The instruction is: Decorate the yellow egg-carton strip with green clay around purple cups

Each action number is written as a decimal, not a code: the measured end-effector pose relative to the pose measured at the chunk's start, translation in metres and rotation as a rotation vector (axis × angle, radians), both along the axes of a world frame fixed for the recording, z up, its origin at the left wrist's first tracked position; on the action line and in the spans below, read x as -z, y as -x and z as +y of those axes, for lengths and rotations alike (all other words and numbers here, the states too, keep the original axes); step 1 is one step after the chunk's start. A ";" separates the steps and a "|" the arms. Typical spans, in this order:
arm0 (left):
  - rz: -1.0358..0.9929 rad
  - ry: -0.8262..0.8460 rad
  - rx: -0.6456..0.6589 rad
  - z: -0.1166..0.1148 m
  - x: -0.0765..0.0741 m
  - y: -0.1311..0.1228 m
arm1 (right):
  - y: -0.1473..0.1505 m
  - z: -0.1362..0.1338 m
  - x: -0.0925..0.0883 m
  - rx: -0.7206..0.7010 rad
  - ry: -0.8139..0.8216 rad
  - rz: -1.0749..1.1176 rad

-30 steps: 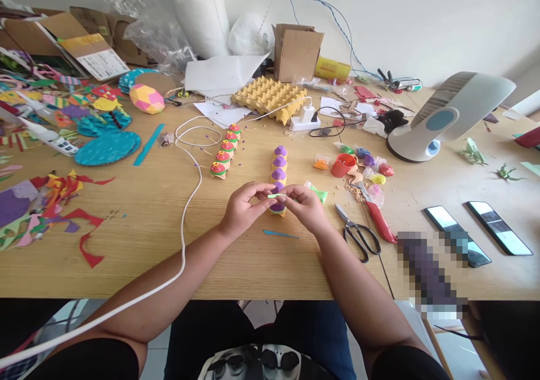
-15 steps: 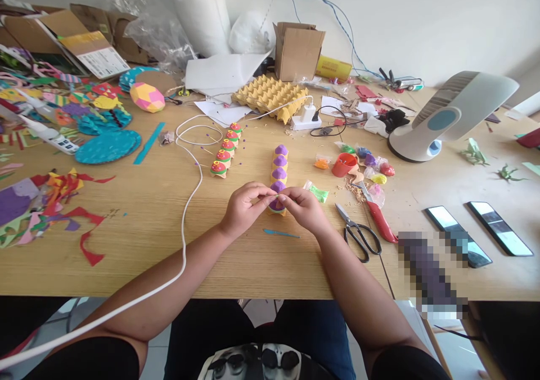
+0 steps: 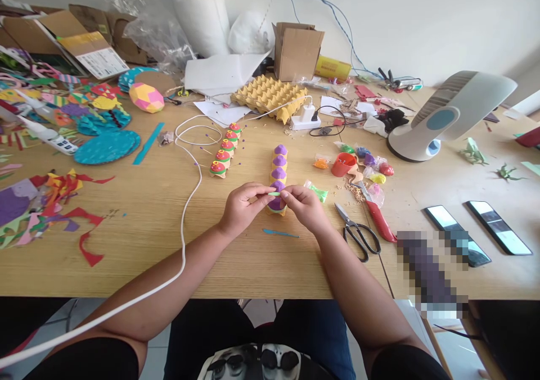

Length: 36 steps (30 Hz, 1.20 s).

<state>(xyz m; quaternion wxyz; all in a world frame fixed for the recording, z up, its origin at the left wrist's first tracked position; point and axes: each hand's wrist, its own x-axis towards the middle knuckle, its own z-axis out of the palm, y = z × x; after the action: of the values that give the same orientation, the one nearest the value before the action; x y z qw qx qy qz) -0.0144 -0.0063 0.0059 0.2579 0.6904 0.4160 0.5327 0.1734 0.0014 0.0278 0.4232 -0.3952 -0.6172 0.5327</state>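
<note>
"On the desk [image 3: 147,239], what stands out first?"

"Its clutter: a white fan [image 3: 447,116] at the right, a yellow egg tray [image 3: 268,94] at the back, paper scraps at the left. Nearer the middle lies a row of purple-capped cups [image 3: 279,166], running away from the person."

"And the hands?"

"Both meet just over the near end of that row. The left hand [image 3: 242,207] and the right hand [image 3: 306,207] each pinch one end of a thin green strip [image 3: 274,194], thumb against forefinger, so it spans the small gap between them."

"How would that strip handle?"

"Very light, I'd judge, and soft. It is likely clay or foam, easy to stretch, dent or snap. The ends, where the fingertips are, look the safest hold, with a gentle pinch and no pull."

"Anything nearby?"

"Scissors [image 3: 358,231] just right of the right hand, and a slim blue tool [image 3: 280,234] on the desk below the hands."

"What can't you make out?"

"The strip's material and full length, since fingers cover its ends. The nearest purple cap sits half behind the hands, so I cannot tell whether the strip touches it. A blurred patch [image 3: 430,273] hides something at the desk's right edge, and a white cable [image 3: 184,222] runs out of view at the lower left."
</note>
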 end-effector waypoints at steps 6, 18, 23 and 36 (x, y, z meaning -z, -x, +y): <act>0.016 -0.042 -0.047 0.000 -0.005 0.000 | 0.000 0.001 0.003 -0.039 0.027 0.033; -0.052 -0.002 0.088 0.001 0.005 0.000 | 0.000 0.002 0.006 -0.074 0.016 0.035; 0.003 -0.037 0.065 0.000 -0.001 -0.001 | -0.002 0.002 0.003 -0.086 -0.069 -0.054; 0.089 -0.072 0.022 -0.002 -0.004 -0.001 | -0.001 0.002 0.003 -0.079 -0.102 -0.103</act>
<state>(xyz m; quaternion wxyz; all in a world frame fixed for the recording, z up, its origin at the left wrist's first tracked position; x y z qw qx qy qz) -0.0138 -0.0078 0.0098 0.2199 0.7267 0.4002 0.5132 0.1742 0.0030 0.0245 0.3890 -0.3755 -0.6797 0.4957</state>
